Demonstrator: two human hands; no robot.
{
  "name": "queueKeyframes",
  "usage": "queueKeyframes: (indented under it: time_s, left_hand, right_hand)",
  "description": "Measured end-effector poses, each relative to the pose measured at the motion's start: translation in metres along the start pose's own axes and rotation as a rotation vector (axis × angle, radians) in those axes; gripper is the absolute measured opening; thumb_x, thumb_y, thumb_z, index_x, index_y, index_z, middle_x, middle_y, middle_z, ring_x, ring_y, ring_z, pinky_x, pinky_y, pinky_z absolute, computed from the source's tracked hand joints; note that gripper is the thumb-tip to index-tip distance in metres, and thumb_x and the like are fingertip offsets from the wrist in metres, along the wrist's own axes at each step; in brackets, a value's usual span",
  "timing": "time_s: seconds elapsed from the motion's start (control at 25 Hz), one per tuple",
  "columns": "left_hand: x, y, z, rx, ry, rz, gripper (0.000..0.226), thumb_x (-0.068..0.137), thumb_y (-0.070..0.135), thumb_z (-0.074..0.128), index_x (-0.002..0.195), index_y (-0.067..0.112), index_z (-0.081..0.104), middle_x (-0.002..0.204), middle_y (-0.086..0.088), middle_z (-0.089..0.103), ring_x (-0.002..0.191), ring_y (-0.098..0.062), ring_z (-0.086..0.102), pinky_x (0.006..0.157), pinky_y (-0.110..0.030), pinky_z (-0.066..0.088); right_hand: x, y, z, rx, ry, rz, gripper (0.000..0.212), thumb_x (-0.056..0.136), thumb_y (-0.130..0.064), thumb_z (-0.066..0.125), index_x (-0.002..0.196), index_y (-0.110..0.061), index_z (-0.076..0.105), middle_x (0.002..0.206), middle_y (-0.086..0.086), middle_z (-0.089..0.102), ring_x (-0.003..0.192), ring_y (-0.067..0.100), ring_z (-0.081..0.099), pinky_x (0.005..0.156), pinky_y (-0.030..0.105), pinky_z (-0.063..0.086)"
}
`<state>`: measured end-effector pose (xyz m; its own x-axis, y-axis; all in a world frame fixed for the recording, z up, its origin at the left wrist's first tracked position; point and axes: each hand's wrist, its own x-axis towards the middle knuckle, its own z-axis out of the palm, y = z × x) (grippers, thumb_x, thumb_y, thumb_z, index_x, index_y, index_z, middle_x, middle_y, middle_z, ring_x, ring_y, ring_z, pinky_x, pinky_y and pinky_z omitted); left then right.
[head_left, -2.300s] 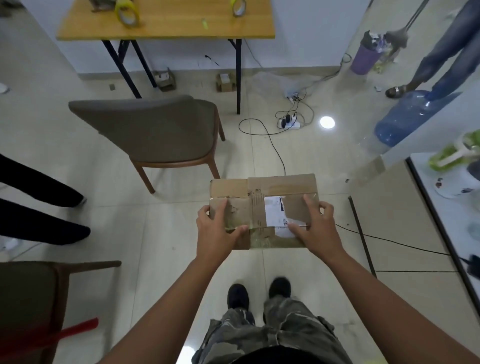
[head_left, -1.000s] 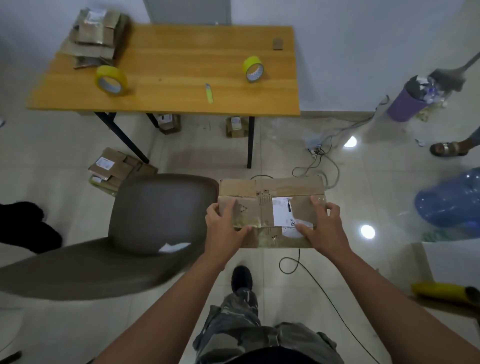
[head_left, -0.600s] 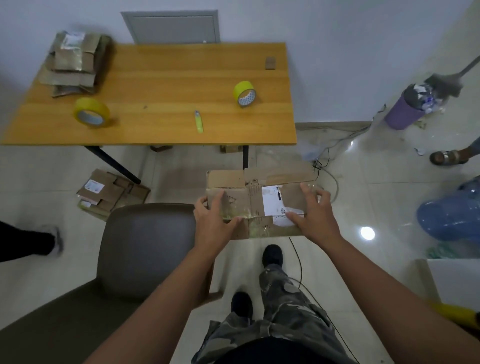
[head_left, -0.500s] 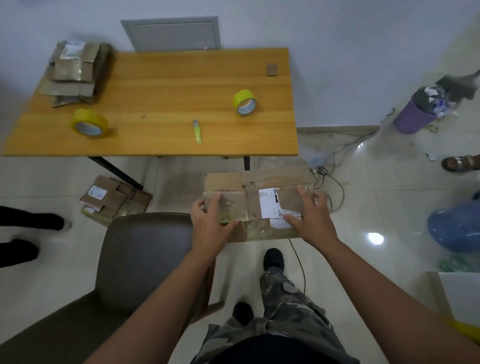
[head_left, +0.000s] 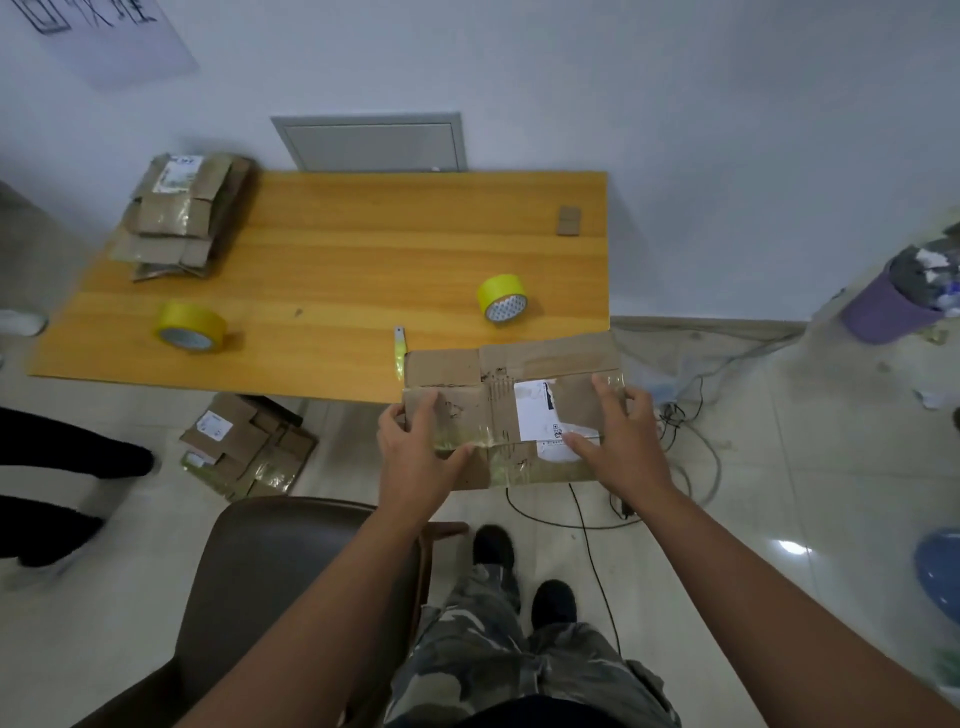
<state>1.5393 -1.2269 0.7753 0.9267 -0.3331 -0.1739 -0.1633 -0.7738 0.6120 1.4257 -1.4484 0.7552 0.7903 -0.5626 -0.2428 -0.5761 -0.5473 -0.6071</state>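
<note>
We hold the flat brown taped cardboard box (head_left: 511, 410) with both hands, left hand (head_left: 415, 457) and right hand (head_left: 621, 447) gripping opposite ends, over the wooden worktop (head_left: 337, 260) edge.

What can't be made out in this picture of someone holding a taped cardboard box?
All in the head view:
Contents of the cardboard box: its closed, taped top hides them.
Print on the white label: too small to read.
Box corners: under the left hand and right hand.
Writing on the wall sign: cut off by the top edge.
The blue container: cut off by the right edge.

one parcel (head_left: 545, 358), two tape rolls (head_left: 191, 328) (head_left: 503, 299)
</note>
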Motion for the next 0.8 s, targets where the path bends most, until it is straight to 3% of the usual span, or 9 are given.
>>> queueKeyframes:
  time_s: [0.44,0.64,0.8]
  left_hand:
    - [0.15,-0.02,-0.02,-0.061,-0.037,-0.041,0.073,0.081,0.035,0.076,0.141,0.034,0.035,0.147,-0.007,0.015,0.134,-0.03,0.024,0.101,-0.043,0.044]
    - [0.193,-0.021,-0.033,-0.038,-0.018,-0.088,0.073,0.081,0.036,0.075,0.141,0.034,0.035,0.147,-0.006,0.016,0.135,-0.031,0.023,0.1,-0.046,0.045]
    - [0.217,-0.018,-0.038,-0.027,0.021,-0.147,0.075,0.083,0.034,0.075,0.145,0.03,0.034,0.147,-0.007,0.015,0.135,-0.03,0.022,0.098,-0.04,0.041]
  right_hand:
    - [0.135,-0.065,0.022,-0.072,-0.024,0.014,0.086,0.084,-0.043,0.072,0.153,-0.027,0.024,0.142,0.007,0.02,0.126,0.027,0.043,0.094,0.04,0.049]
    - [0.18,-0.092,0.026,-0.078,-0.064,-0.002,0.084,0.086,-0.044,0.07,0.153,-0.029,0.021,0.146,0.007,0.016,0.129,0.028,0.04,0.093,0.039,0.047]
    - [0.219,-0.105,0.029,-0.052,-0.12,-0.059,0.083,0.087,-0.043,0.069,0.153,-0.028,0.021,0.144,0.009,0.017,0.129,0.028,0.038,0.093,0.041,0.049]
